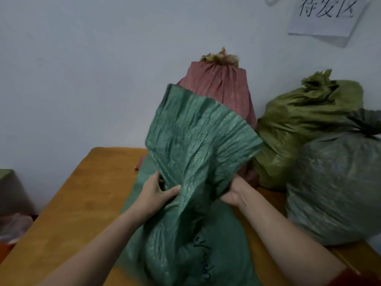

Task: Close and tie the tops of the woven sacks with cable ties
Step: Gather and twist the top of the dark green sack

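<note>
— Where is the open sack (195,141)?
— On the table (72,203), with the left hand (153,193) on its neck's left side and the right hand (235,193) on the right.
— Around it?
— Directly behind it is the tall tied sack (220,87). To its right and further back is the far tied sack (299,124), and to its right, nearer, is the near tied sack (334,193). High behind it, to the right, is a paper sign (321,17).

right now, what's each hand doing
Left hand: grips the gathered neck of the green sack.
Right hand: grips the same neck from the other side.
</note>
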